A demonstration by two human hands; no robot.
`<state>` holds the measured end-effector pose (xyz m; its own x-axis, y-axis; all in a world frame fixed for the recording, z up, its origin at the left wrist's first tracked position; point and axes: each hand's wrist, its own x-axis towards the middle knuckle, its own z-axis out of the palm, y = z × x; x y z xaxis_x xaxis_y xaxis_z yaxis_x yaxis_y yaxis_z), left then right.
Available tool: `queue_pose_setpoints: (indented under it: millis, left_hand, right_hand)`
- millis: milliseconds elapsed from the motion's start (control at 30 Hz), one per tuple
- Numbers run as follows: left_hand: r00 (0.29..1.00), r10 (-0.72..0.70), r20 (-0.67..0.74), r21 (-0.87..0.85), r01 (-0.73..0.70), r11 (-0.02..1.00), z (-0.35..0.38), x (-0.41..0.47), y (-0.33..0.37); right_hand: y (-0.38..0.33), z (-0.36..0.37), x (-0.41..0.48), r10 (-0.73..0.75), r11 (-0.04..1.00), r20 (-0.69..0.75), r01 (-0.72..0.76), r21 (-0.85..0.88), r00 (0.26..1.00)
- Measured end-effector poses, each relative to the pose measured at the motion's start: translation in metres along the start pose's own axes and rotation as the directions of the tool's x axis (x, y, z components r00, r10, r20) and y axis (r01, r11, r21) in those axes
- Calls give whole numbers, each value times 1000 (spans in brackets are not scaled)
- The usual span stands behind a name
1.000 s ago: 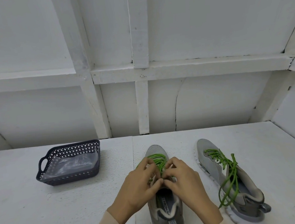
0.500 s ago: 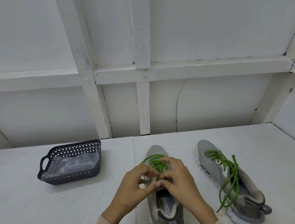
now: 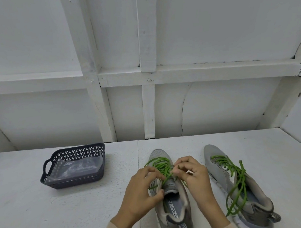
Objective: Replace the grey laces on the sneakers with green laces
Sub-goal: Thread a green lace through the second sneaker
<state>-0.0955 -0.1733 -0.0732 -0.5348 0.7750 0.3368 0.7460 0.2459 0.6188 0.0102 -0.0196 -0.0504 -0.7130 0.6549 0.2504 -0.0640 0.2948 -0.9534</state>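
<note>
Hands work on one shoe (image 3: 173, 207) near the front of the table (image 3: 82, 218). Left hand (image 3: 143, 191) curls round the side of the shoe, thumb on the rim of its opening. Right hand (image 3: 194, 175) pinches the green lace (image 3: 161, 165) just above the tongue. That lace is already through the holes, so I think this is the tightening or tying step. Next, both ends need a pull and a knot while the shoe is held down. Other shoe (image 3: 220, 169) sits to the right with a loose lace (image 3: 236, 188). No grey laces show. Basket (image 3: 48, 181) with a plastic bag (image 3: 78, 168) sits well off to the left.
</note>
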Motion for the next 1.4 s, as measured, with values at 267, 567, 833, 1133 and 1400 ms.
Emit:
queue_pose_setpoints:
  millis: [267, 567, 833, 1133, 1400]
  left_hand:
    - [997, -79, -26, -120, 75, 990, 19, 5, 12]
    - [980, -197, -19, -195, 190, 962, 42, 18, 13]
    - [979, -194, 54, -251, 202, 947, 32, 20, 12]
    - [973, -216, 77, -290, 229, 929, 27, 20, 8]
    - [973, -207, 104, -293, 229, 928, 20, 17, 13]
  right_hand:
    - [-23, 0, -4, 2, 997, 157, -14, 75, 988]
    - [-40, 7, -2, -68, 996, 163, 56, 74, 984]
    - [-97, 1, 30, -141, 921, 99, 93, 379, 985]
    - [-161, 8, 53, -264, 728, 115, 120, 675, 958]
    - [-218, -6, 83, -319, 449, 53, 102, 888, 946]
